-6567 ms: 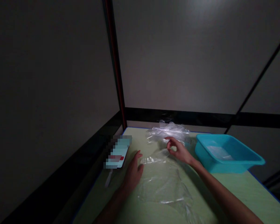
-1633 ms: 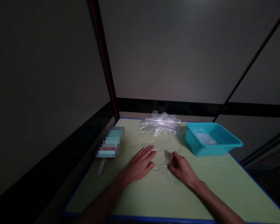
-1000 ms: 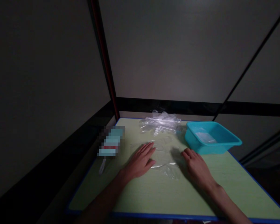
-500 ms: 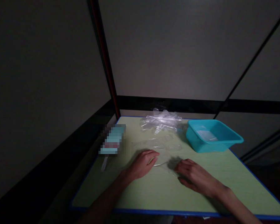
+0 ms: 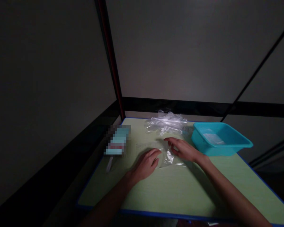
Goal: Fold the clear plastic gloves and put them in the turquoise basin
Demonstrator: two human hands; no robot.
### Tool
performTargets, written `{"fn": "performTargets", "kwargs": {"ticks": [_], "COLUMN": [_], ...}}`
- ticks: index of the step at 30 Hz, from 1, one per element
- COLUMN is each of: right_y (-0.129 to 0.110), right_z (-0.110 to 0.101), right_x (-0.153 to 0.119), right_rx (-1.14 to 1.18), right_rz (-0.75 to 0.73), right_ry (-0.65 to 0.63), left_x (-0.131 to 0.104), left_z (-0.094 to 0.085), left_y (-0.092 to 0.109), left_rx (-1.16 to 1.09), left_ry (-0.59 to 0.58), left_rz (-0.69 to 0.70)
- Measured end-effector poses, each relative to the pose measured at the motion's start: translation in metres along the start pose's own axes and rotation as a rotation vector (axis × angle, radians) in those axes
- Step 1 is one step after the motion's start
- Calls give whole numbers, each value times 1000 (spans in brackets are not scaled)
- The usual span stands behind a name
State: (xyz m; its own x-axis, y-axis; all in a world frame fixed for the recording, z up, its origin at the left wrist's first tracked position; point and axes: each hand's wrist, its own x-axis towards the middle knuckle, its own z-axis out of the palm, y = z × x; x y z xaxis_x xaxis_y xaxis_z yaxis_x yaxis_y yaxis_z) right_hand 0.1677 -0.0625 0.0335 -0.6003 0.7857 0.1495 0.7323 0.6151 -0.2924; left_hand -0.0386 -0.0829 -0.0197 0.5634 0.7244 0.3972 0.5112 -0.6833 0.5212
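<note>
A thin clear plastic piece (image 5: 168, 157) lies over the middle of the green table, its outline hard to make out. My left hand (image 5: 148, 162) rests on its left part, fingers stretched out with the thumb apart. My right hand (image 5: 181, 148) is over its far right part, index finger extended and the other fingers curled; whether it pinches the plastic is hidden. Behind both hands sits a crumpled pile of clear plastic (image 5: 167, 122).
A turquoise basin (image 5: 227, 150) with a whitish plastic packet (image 5: 213, 138) inside stands at the table's right. A blurred light-blue package (image 5: 118, 141) lies at the left. The green table (image 5: 137, 197) has a blue edge; walls rise behind and left.
My right hand has moved away from me and a little left, over the clear plastic, which now shows bright creases. My left hand has stayed nearly in place. The view has shifted slightly.
</note>
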Motion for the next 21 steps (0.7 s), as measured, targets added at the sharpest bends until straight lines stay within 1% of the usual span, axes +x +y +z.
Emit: {"fn": "performTargets", "kwargs": {"ticks": [3,6,7,9,10,12,14,17,21], "right_y": [13,20,21,20,20,18,16,16,20], "right_z": [13,20,22,25,27,33,41,51,58], "right_x": [8,4,3,0,0,1,4,9,10], "right_rx": [-84,-74,-55,-21,-16,-36,-62,-81,-99], "right_rz": [88,108,96,53,30,-1,-7,-3,7], "right_ry": [100,167,188,212,207,155,89,18,-9], "left_x": [-2,-3,-3,-3,-3,-4,-6,-8,-7], "left_z": [-1,-4,-6,-9,-10,-10,-9,-7,-8], "left_y": [-1,2,5,10,12,14,13,10,9], "left_rx": [37,63,76,108,125,151,166,181,207], "left_ry": [12,-11,-36,-132,-197,-318,-389,-434,-469], "left_rz": [-15,6,29,107,155,231,260,255,261]}}
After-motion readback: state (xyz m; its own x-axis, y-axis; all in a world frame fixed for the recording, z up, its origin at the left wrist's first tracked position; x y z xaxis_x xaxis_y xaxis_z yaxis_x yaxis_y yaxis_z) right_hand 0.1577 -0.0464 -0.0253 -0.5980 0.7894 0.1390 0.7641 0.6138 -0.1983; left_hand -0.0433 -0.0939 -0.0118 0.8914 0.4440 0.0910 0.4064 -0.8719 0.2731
